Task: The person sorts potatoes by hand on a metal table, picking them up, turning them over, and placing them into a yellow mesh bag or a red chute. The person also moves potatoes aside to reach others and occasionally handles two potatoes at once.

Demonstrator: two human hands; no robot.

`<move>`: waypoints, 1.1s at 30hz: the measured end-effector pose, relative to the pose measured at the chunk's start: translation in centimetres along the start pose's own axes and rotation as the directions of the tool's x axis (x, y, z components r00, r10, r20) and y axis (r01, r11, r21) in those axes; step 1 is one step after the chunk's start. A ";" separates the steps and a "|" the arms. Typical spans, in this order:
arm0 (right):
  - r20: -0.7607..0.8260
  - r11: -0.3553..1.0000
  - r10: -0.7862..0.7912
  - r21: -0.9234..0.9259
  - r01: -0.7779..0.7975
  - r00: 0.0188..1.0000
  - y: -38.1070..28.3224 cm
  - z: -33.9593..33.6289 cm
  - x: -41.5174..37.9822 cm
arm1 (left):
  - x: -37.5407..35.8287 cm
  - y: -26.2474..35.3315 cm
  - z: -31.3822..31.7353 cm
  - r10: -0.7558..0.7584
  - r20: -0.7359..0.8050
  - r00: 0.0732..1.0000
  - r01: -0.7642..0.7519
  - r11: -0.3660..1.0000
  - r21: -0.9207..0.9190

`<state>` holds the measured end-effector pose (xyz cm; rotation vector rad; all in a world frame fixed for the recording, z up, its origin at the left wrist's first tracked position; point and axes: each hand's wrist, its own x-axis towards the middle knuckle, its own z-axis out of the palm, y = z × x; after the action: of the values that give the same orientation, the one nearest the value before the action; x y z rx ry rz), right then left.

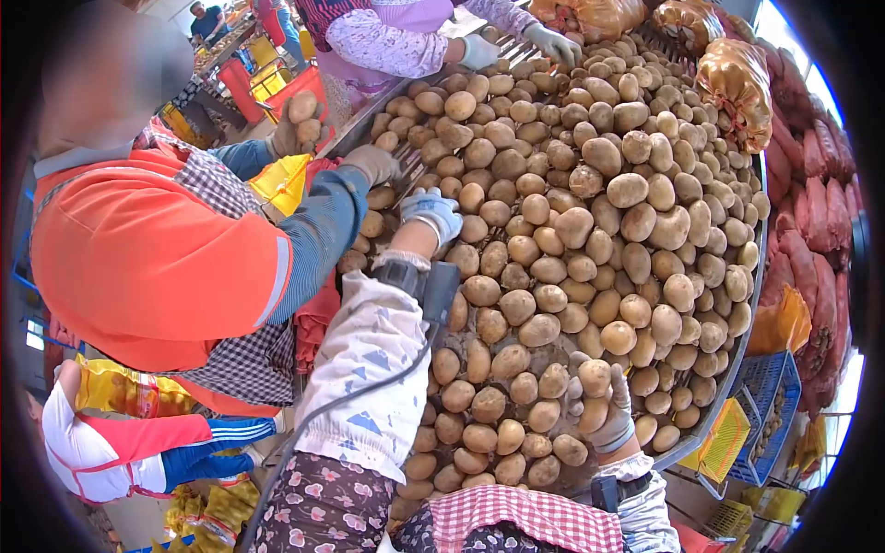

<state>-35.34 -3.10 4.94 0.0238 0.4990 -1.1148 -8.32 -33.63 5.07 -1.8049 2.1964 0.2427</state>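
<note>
My left hand [431, 214], in a white and blue glove, reaches out over the heap of potatoes [590, 221] on the long sorting table and rests on them near its left edge; I cannot see anything held in it. My right hand [601, 405], in a grey glove, is near the table's front right and closes around a potato [595, 377], with other potatoes touching it. A black device [435, 288] with a cable is strapped at my left wrist.
A co-worker in an orange vest [157, 249] stands close on my left, a gloved hand holding potatoes [300, 120]. Another person's gloved hands [516, 46] work at the far end. Red and orange mesh sacks [802, 212] line the right side. A blue crate [770, 415] sits lower right.
</note>
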 end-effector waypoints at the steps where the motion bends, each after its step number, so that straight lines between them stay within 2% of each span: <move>1: 0.131 0.998 0.003 0.060 -0.011 0.991 0.1 -1.3 0.6 | 0.4 -0.4 0.1 0.029 0.031 0.999 -0.031 0.996 0.080; 4: 0.187 0.988 0.024 0.146 -0.052 0.982 0.6 -1.6 1.4 | -0.2 -0.5 -0.3 0.020 0.063 0.998 -0.026 0.996 0.090; 6: 0.142 0.990 0.062 0.115 -0.079 0.988 1.1 -1.5 0.6 | 0.0 0.4 1.2 0.036 0.026 0.999 -0.039 0.994 0.099; 8: 0.048 0.983 0.121 0.132 -0.126 0.991 1.3 -1.2 0.0 | 0.2 1.8 2.2 -0.080 -0.179 0.981 0.103 0.987 0.127; 9: -0.119 0.958 0.103 0.281 -0.066 0.988 1.7 -0.3 -0.5 | -0.7 1.9 2.7 -0.059 -0.320 0.945 0.095 0.991 0.097; 10: -0.117 0.959 0.089 0.278 -0.054 0.989 1.2 -0.4 -0.9 | -2.0 2.2 2.0 -0.076 -0.327 0.942 0.105 0.992 0.074; 12: 0.134 0.989 0.058 0.127 -0.075 0.989 0.5 -0.6 -1.6 | -5.0 1.8 0.4 -0.117 -0.306 0.945 0.056 0.978 -0.201; 14: 0.120 0.989 -0.027 0.146 0.010 0.992 0.0 0.1 -1.0 | -7.1 1.6 1.3 -0.160 -0.402 0.902 -0.067 0.866 -0.495; 16: 0.052 0.976 -0.139 0.176 0.128 0.989 0.3 0.9 -0.2 | -11.3 4.6 2.5 -0.016 -0.658 0.753 -0.337 0.849 -0.406; 17: 0.075 0.968 -0.156 0.210 0.137 0.985 0.6 0.9 0.6 | -13.1 6.5 3.3 0.093 -0.701 0.707 -0.505 0.760 -0.408; 18: 0.064 0.970 -0.186 0.169 0.173 0.981 1.0 2.0 1.0 | -14.7 8.4 3.8 0.183 -0.750 0.635 -0.656 0.641 -0.399; 20: 0.007 0.963 -0.160 0.222 0.155 0.987 1.5 2.0 1.9 | -18.9 11.8 3.9 0.358 -0.692 0.627 -0.758 0.484 -0.437; 22: -0.015 0.949 -0.149 0.278 0.147 0.989 1.7 -1.0 2.4 | -20.0 13.6 4.1 0.429 -0.755 0.496 -0.857 0.380 -0.347; 23: -0.034 0.933 -0.138 0.331 0.141 0.990 1.5 -2.6 2.3 | -19.7 13.6 3.7 0.478 -0.707 0.522 -0.851 0.236 -0.469; 24: 0.001 0.951 -0.178 0.257 0.172 0.984 1.5 -0.4 1.5 | -19.8 13.0 1.8 0.568 -0.496 0.657 -0.700 0.216 -0.681; 25: 0.126 0.951 -0.146 0.290 0.104 0.981 1.2 -1.0 1.1 | -18.5 12.7 2.0 0.496 -0.561 0.663 -0.719 0.212 -0.662; 26: 0.248 0.947 -0.116 0.320 0.032 0.962 1.1 -1.7 0.6 | -16.3 12.0 1.8 0.419 -0.733 0.536 -0.844 0.299 -0.446; 27: 0.147 0.965 -0.156 0.235 0.119 0.977 1.0 -0.9 0.1 | -13.2 11.4 1.9 0.299 -0.853 0.428 -0.845 0.468 -0.260; 28: 0.046 0.970 -0.206 0.144 0.198 0.977 1.0 0.1 -0.1 | -11.3 10.0 1.4 0.229 -0.749 0.622 -0.573 0.785 -0.236; 29: -0.028 0.954 -0.287 0.085 0.288 0.958 1.0 -0.1 -0.1 | -8.1 8.3 2.3 0.116 -0.801 0.587 -0.364 0.922 -0.134; 30: 0.202 0.960 -0.210 0.228 0.163 0.956 0.4 0.9 -0.9 | -5.1 6.8 4.0 -0.048 -0.687 0.725 -0.116 0.975 -0.190; 31: 0.159 0.945 -0.259 0.245 0.216 0.953 0.3 0.5 -1.0 | -3.8 4.6 5.5 0.006 -0.537 0.843 -0.061 0.995 -0.084; 32: 0.202 0.937 -0.241 0.302 0.173 0.949 0.2 -0.5 -0.9 | -4.3 4.3 6.2 0.081 -0.589 0.804 -0.126 0.991 -0.036; 33: 0.260 0.929 -0.227 0.347 0.129 0.938 -0.3 -1.5 -0.3 | -5.4 4.6 6.0 0.123 -0.546 0.829 -0.155 0.988 -0.012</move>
<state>-36.26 -2.57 3.83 0.0990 0.0428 -1.3469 -11.22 -25.87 0.92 -1.9205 2.7320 -0.2196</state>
